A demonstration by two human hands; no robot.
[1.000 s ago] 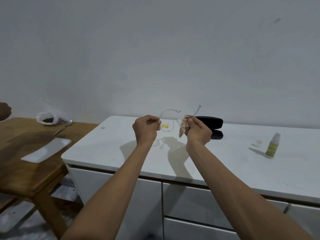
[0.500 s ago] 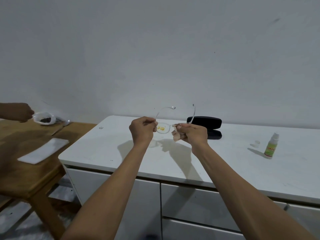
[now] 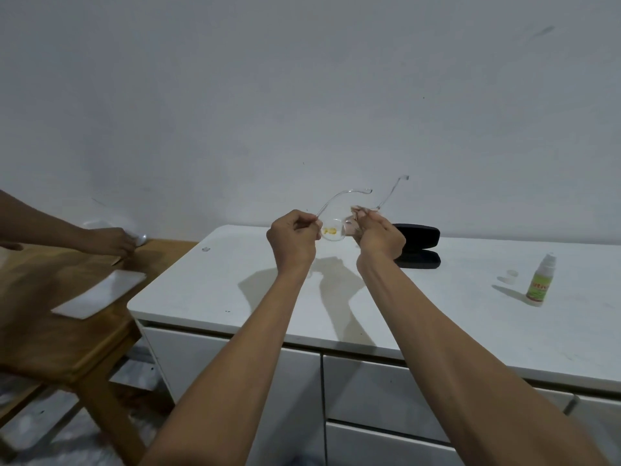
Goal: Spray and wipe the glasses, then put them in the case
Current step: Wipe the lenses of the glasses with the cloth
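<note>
you're holding the glasses [image 3: 332, 230] up in the air over the white cabinet top [image 3: 208, 290], and compared with a second ago they've tipped: the two clear temple arms are now pointing up and away toward the wall instead of lying flatter. your left hand [image 3: 294, 240] is curled shut, pinching the frame by its left end. your right hand [image 3: 379, 238] is pinching the pinkish cloth [image 3: 351, 225] against the right lens, so my guess is you're mid-wipe and just rotating to reach another part. spraying looks done, casing isn't.

the black case [image 3: 418, 245] is sitting open on the cabinet top just behind your right hand, ready for later. the spray bottle [image 3: 539, 280] is standing upright well off to the right with its little cap [image 3: 510, 275] beside it.

also new: someone else's hand [image 3: 111, 242] is now reaching across the wooden table [image 3: 50, 338] on the left, near a white flat thing [image 3: 100, 294]. plain white wall, drawers under the top.
</note>
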